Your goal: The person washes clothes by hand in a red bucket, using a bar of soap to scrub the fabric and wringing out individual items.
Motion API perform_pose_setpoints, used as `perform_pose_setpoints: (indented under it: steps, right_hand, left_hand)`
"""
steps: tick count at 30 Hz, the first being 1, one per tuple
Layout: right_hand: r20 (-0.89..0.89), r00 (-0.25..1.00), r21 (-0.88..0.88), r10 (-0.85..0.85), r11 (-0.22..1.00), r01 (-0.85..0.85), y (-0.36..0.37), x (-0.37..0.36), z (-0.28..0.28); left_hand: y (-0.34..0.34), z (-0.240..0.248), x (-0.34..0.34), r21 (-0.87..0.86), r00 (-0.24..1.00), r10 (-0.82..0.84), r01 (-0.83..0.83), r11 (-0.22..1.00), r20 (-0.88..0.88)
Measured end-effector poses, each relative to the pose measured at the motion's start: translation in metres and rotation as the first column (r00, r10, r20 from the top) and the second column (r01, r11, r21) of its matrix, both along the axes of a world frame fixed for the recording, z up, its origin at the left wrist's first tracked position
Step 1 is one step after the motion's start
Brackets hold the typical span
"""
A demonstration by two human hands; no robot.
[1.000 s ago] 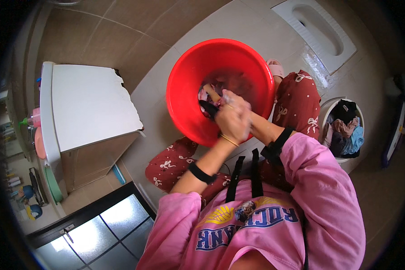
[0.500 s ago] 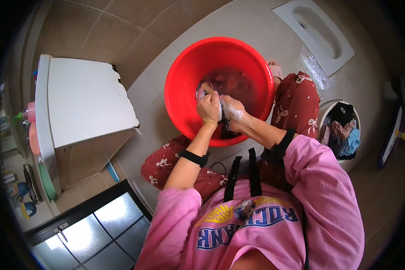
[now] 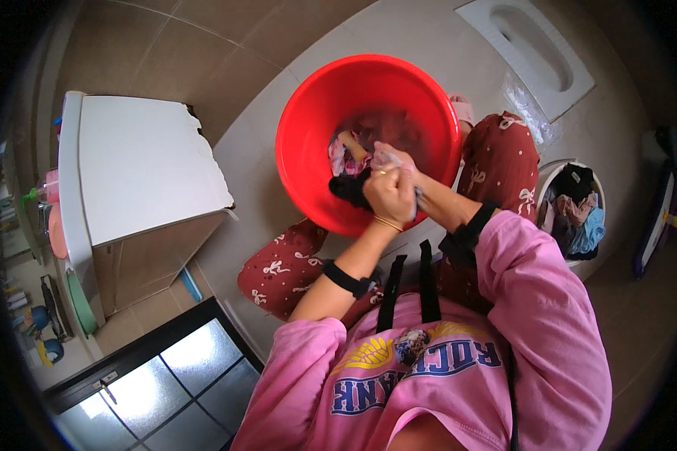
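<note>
My left hand (image 3: 390,197) is a closed fist over the near half of a red plastic basin (image 3: 297,169). A dark, wet piece of cloth (image 3: 348,189) bunches out from its left side. Just beyond it, my soapy right hand (image 3: 396,159) is closed too, pressed against the left one and gripping the same cloth; part of the cloth is hidden between the hands. Past them, cloudy dark water (image 3: 402,131) holds submerged laundry. A pink and white patterned cloth (image 3: 338,156) lies at the water's left side, with a tan, elongated thing (image 3: 353,145) on it.
A white bucket (image 3: 543,180) with dark, pink and blue clothes stands to the right. Beyond it, a squat toilet (image 3: 530,49) is set in the tiled floor. On the left stands a white-topped cabinet (image 3: 147,161). My knees flank the basin.
My left hand has moved right, up against and partly over the right hand. The dark cloth now shows bunched out to the left, lifted from the water.
</note>
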State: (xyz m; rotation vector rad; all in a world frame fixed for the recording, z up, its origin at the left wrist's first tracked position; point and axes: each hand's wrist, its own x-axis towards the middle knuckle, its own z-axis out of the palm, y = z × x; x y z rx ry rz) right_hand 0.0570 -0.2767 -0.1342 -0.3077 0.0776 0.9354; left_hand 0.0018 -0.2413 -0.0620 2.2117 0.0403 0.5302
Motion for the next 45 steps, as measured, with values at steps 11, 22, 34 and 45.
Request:
perform_pose_setpoints:
  steps: [11,22,34,45]
  right_hand:
    - [-0.143,0.983,-0.211,0.112,0.967,-0.141,-0.014,0.016,0.084]
    - [0.608,0.706,-0.529,0.363,0.848,0.02,-0.017,0.0,0.082]
    - [0.015,1.0,0.011,-0.012,1.0,0.012,0.013,-0.008,0.044]
    - [-0.012,0.979,-0.399,-0.202,0.899,0.181,0.016,-0.026,0.041]
  left_hand:
    - [0.118,0.034,-0.004,-0.754,0.634,-0.581,-0.007,0.657,-0.511]
    - [0.118,0.037,-0.017,-0.893,0.931,-0.225,-0.177,0.415,-0.289]
    - [0.033,0.021,-0.004,0.087,0.995,0.083,-0.086,0.992,0.047]
    - [0.029,0.003,0.015,0.3,0.994,0.058,-0.027,0.954,-0.096]
